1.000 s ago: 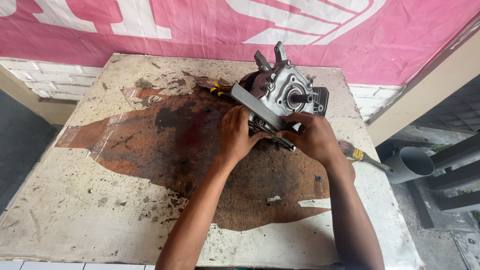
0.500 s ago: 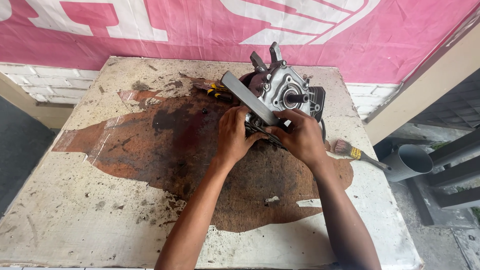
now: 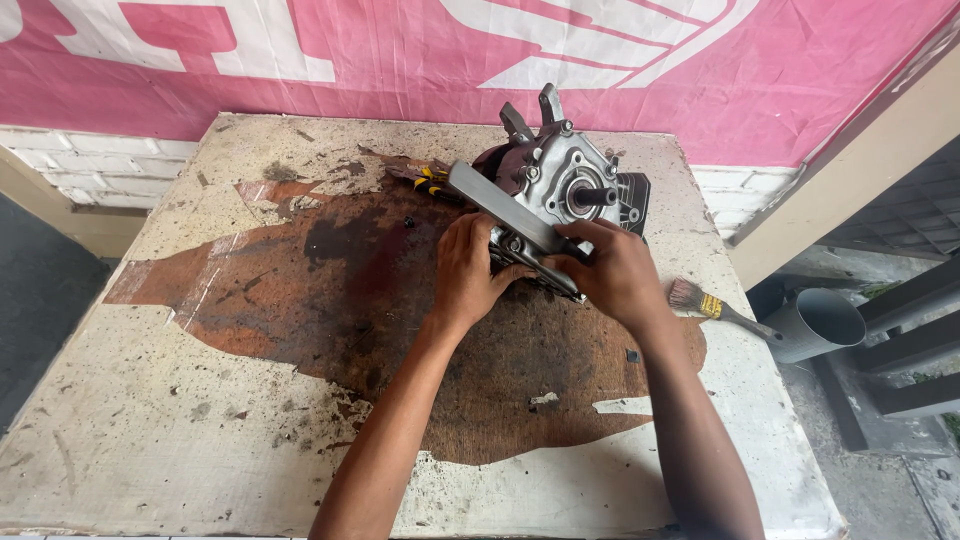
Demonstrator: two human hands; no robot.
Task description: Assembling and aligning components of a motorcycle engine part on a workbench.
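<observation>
A small grey metal engine block (image 3: 565, 185) with a protruding shaft stands at the far right of a stained workbench (image 3: 200, 420). A flat grey metal bar (image 3: 500, 208) lies slanted across its front. My left hand (image 3: 470, 275) presses against the lower front of the engine, fingers curled at its base. My right hand (image 3: 610, 272) grips the lower right end of the bar and the engine's base plate. What lies under my fingers is hidden.
A paintbrush (image 3: 712, 306) with a yellow ferrule lies at the bench's right edge. A yellow and black tool (image 3: 432, 182) sits behind the bar's left end. A grey pipe (image 3: 815, 325) stands on the floor to the right. A pink banner (image 3: 300, 60) hangs behind.
The view has shifted slightly. Both hands stayed on the engine's front; the bar's far end has tipped a little further left.
</observation>
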